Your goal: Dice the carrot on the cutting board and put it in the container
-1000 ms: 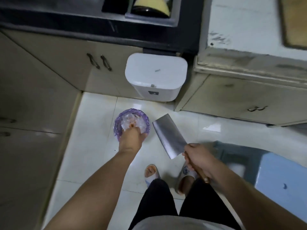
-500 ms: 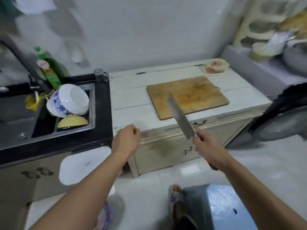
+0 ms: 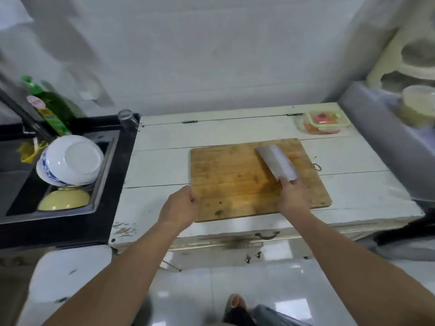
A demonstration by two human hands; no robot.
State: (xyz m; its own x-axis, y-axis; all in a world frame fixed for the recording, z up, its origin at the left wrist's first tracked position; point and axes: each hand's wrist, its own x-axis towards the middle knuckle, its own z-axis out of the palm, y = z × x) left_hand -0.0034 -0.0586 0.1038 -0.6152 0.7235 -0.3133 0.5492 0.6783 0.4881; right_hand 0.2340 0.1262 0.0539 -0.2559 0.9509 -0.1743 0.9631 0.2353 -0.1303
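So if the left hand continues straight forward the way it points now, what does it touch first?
Most likely the cutting board: the left hand is curled at the board's left edge, knuckles toward it. Whether they already touch is unclear. The cleaver lies further right, off that line.

White bowl (image 3: 71, 161) atop yellow bowl (image 3: 64, 200) in sink (image 3: 103, 180); green bottle (image 3: 50, 109) behind.

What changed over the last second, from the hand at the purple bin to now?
The view rose from the floor to the counter. The left hand left the purple-lined bin and now sits, fingers curled and holding nothing visible, at the cutting board's left edge. The right hand carried the cleaver from over the floor to over the board. Unchanged: right hand grips the cleaver; container at the counter's back.
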